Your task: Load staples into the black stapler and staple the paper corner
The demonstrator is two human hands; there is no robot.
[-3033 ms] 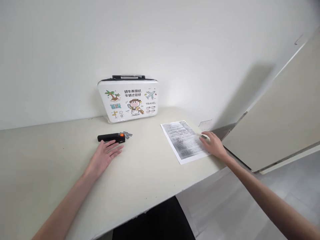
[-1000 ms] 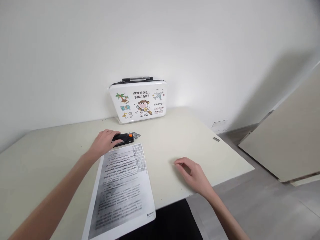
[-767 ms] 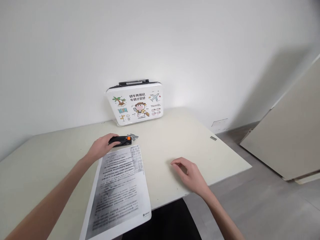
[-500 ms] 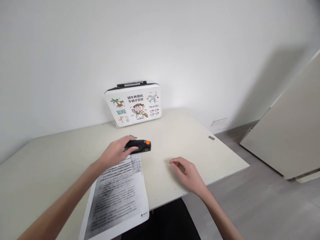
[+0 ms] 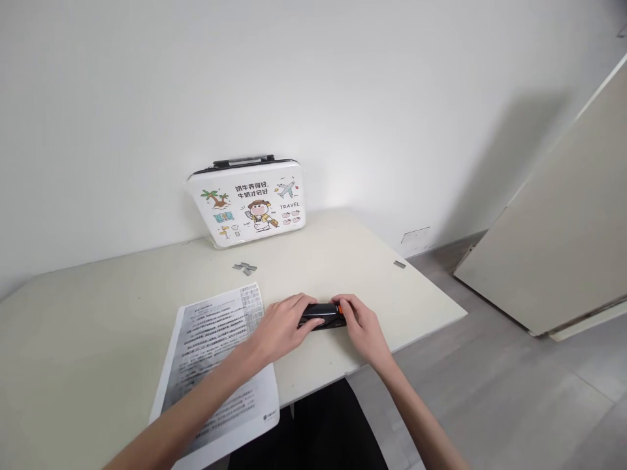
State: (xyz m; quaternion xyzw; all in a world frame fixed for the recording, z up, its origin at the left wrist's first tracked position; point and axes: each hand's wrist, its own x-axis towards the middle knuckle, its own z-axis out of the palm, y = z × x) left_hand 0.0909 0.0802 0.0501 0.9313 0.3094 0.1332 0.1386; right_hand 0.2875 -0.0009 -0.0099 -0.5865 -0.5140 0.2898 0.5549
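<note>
A black stapler (image 5: pixel 321 315) with an orange part at its right end lies level between my hands, over the near right part of the table. My left hand (image 5: pixel 284 326) is closed around its left end. At the other end, my right hand (image 5: pixel 361 326) pinches the tip by the orange part with thumb and fingers. To the left lies a printed sheet of paper (image 5: pixel 220 385), partly covered by my left forearm and hanging over the table's front edge. Several grey staple strips (image 5: pixel 245 268) rest beyond the paper.
A white cartoon-printed case (image 5: pixel 247 205) with a black handle leans on the wall at the back of the pale table (image 5: pixel 98 313). One more staple strip (image 5: pixel 400 264) lies near the right edge. A large pale panel (image 5: pixel 543 248) stands on the floor at right.
My left hand has carried the stapler right and nearer, off the paper's top. My right hand, empty before, now grips its orange end. The view has shifted slightly.
</note>
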